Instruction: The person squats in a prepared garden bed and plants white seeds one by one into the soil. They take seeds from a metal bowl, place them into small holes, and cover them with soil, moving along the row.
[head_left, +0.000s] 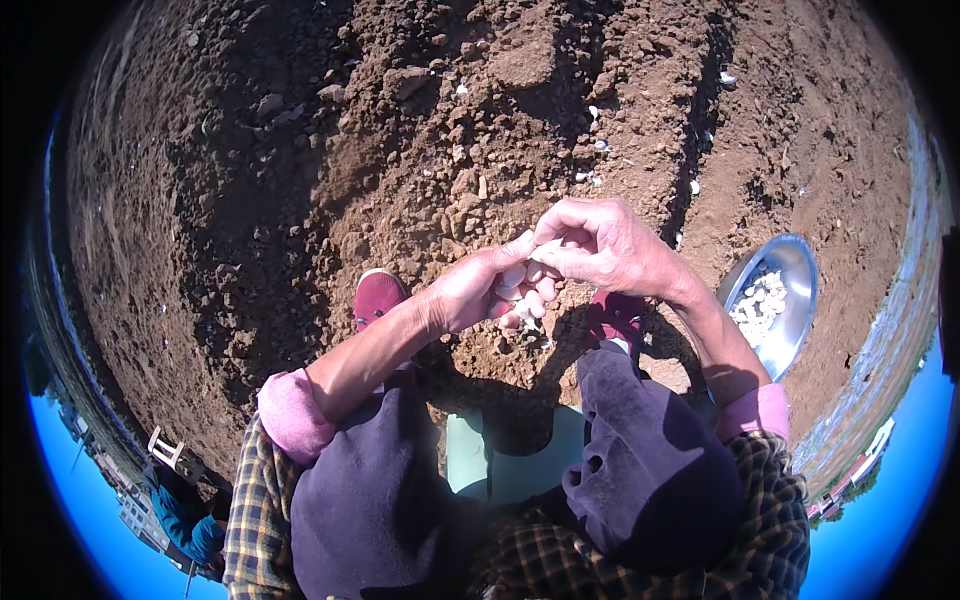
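My left hand (469, 289) is cupped, palm up, around several pale garlic cloves (513, 279) in front of my knees. Between the thumb and fingers of my right hand (611, 251) is a single garlic clove (546, 250), just above the left palm. The fingertips of both hands almost meet there, and part of that clove is hidden. Beyond the hands, several white cloves (601, 146) lie spaced along shallow furrows in the brown, cloddy soil (450, 157).
A shiny metal bowl (802, 262) holding many cloves (761, 304) sits tilted at my right. My red shoes (377, 295) stand on the soil, with a pale green seat (525, 472) between my legs. Another person (180, 521) is at the far lower left, by a small wooden stool (165, 450).
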